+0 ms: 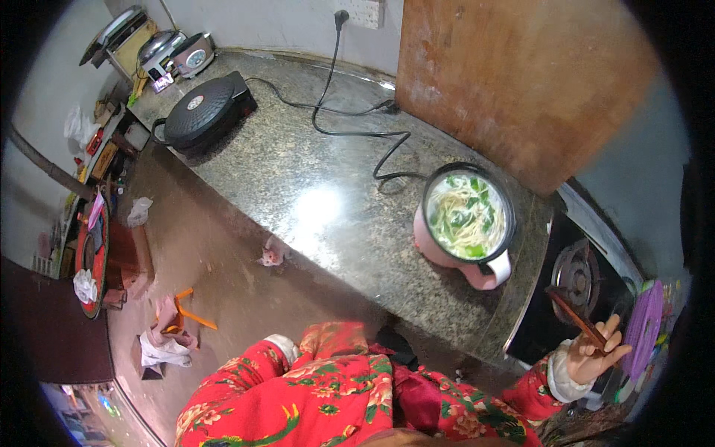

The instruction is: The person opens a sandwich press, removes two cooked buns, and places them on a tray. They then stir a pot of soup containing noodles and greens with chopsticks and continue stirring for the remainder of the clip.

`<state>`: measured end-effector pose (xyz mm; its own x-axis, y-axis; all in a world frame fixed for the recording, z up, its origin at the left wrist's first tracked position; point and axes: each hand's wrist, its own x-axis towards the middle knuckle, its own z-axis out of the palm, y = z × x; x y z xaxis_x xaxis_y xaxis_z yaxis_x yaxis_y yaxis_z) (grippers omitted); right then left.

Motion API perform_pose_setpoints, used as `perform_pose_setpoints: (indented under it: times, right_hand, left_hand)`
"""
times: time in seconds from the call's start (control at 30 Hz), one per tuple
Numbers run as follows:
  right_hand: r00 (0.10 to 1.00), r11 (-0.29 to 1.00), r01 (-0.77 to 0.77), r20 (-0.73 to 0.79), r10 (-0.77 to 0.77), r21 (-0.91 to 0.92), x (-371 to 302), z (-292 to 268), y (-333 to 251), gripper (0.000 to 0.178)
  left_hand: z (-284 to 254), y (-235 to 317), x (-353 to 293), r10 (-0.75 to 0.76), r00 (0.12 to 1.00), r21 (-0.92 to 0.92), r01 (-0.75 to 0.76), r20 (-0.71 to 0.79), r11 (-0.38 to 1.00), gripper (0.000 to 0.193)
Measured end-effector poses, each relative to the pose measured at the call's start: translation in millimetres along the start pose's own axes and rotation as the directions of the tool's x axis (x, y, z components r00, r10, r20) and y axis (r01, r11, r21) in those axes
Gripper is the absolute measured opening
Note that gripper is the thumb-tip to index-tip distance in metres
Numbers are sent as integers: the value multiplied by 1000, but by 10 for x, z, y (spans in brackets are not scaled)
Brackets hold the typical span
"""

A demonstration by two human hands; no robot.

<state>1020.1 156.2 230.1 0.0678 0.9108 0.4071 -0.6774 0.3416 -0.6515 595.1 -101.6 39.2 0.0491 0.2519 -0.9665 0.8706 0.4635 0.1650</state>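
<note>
Over at the lower right, my right hand [593, 352] is closed around brown chopsticks [577, 314], some of its fingers lifted. They slant up and left above the black gas stove [547, 328], near its round burner [576, 277]. To the left of the stove, a pink electric cooking pot [438, 246] stands uncovered on the stone counter, its white and pink handle toward me. Noodles and green leaves [469, 216] lie in pale liquid inside. My left sleeve [242, 365], red and flowered, is bent across my front; the left hand itself is hidden.
On the speckled counter [261, 179] sits a black round electric griddle [205, 112], with rice cookers [195, 56] behind. A black cord [328, 132] winds from the wall socket [365, 13] to the pot. A wooden board [514, 82] leans behind. A purple basket [642, 328] hangs near my right hand.
</note>
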Motion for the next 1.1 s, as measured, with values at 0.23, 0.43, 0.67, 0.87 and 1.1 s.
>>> perform_pose_setpoints:
  times: [0.23, 0.43, 0.67, 0.87, 1.1]
  right_hand:
    - [990, 868, 141, 71, -122, -476, -659, 504, -463, 42]
    - [988, 729, -89, -152, -21, -679, -968, 680, -421, 35]
    - [864, 452, -445, -239, 442, -773, -725, 477, 156, 29]
    - [813, 286, -422, -220, 539, -860, -348, 178, 784, 33]
    - [808, 316, -214, 14, 590, -924, 69, -128, 1288, 37]
  left_hand:
    - [-148, -353, -408, 71, 992, 284, -38, -106, 958, 26]
    - [-364, -346, -446, 192, 915, 437, -19, -355, 899, 25]
    - [-568, 223, -556, 554, 386, 234, -624, -738, 746, 28]
    - [-833, 1111, -290, 520, 15, 298, -806, -854, 512, 49]
    - [-1118, 1791, 320, 220, 347, -179, -818, -912, 547, 64]
